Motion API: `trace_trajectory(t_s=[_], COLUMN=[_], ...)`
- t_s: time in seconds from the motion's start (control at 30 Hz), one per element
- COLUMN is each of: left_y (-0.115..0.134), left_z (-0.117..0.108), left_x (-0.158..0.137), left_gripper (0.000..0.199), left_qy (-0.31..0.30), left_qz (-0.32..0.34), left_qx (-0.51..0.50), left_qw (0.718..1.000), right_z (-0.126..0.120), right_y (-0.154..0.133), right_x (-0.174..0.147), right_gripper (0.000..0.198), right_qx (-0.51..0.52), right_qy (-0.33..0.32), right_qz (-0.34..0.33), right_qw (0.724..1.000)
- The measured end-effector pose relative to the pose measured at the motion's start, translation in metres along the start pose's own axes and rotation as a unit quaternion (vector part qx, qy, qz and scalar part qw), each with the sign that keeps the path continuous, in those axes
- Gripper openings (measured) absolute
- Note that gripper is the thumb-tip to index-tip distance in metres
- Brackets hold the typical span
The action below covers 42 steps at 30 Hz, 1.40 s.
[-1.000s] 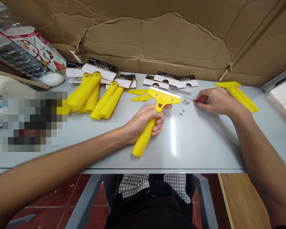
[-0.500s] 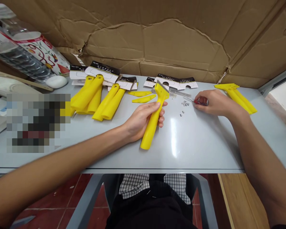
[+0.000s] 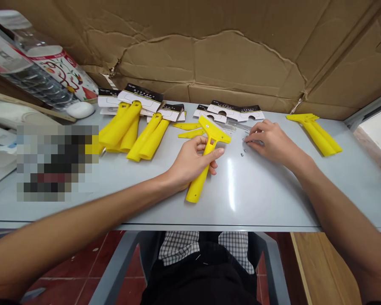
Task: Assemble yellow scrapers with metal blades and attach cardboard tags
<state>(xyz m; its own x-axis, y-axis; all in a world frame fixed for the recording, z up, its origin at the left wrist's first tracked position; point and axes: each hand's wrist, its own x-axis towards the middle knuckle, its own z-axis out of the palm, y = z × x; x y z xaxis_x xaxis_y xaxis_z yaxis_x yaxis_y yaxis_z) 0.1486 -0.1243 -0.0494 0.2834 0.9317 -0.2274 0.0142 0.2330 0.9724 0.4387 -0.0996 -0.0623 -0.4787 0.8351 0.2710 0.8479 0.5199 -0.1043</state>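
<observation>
My left hand (image 3: 198, 156) is closed around the handle of a yellow scraper (image 3: 200, 181), whose wide head points up and away from me. One small metal screw shows on the left of its head, and a hole on the right. To the right, my right hand (image 3: 268, 142) rests low over the table, thumb and fingertips drawn together at the small metal screws (image 3: 242, 154). Those fingers cover part of the screws, and what they pinch is too small to make out. Two loose yellow blade covers (image 3: 190, 134) lie just behind my left hand.
Several yellow scrapers with black-and-white cards (image 3: 140, 96) lie at the left. More cards (image 3: 225, 109) and thin metal blades (image 3: 241, 126) are at the back. Yellow handles (image 3: 319, 135) lie right. A bottle (image 3: 40, 80) and cardboard wall (image 3: 228, 63) border the table.
The scraper has been turned in my left hand, so its flat face with the screw shows. My right hand has moved left onto the screws; the thin red-handled tool in it no longer shows.
</observation>
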Motion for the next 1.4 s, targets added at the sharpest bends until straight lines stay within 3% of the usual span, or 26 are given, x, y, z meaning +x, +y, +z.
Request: trace_trajectory(t_s=[0.13,0.37,0.77,1.4], left_y=[0.003,0.009,0.01,0.011], left_z=[0.001,0.003,0.002,0.002], left_x=[-0.001,-0.003,-0.006,-0.006], left_gripper=[0.013,0.014,0.014,0.014], left_qy=[-0.003,-0.012,-0.017,-0.023], left_qz=[-0.01,-0.02,-0.022,-0.016], left_qx=[0.023,0.04,0.045,0.039], left_qw=[1.0,0.999,0.999,0.999], right_z=[-0.002,-0.003,-0.007,-0.006], right_y=[-0.002,-0.012,-0.001,-0.012], right_x=[0.001,0.003,-0.001,0.001], right_gripper=[0.022,0.031,0.023,0.029], right_qx=[-0.01,-0.065,-0.03,-0.048], right_qy=[0.001,-0.016,-0.014,-0.031], right_qz=[-0.005,-0.024,-0.007,-0.028], right_qw=[1.0,0.997,0.999,0.998])
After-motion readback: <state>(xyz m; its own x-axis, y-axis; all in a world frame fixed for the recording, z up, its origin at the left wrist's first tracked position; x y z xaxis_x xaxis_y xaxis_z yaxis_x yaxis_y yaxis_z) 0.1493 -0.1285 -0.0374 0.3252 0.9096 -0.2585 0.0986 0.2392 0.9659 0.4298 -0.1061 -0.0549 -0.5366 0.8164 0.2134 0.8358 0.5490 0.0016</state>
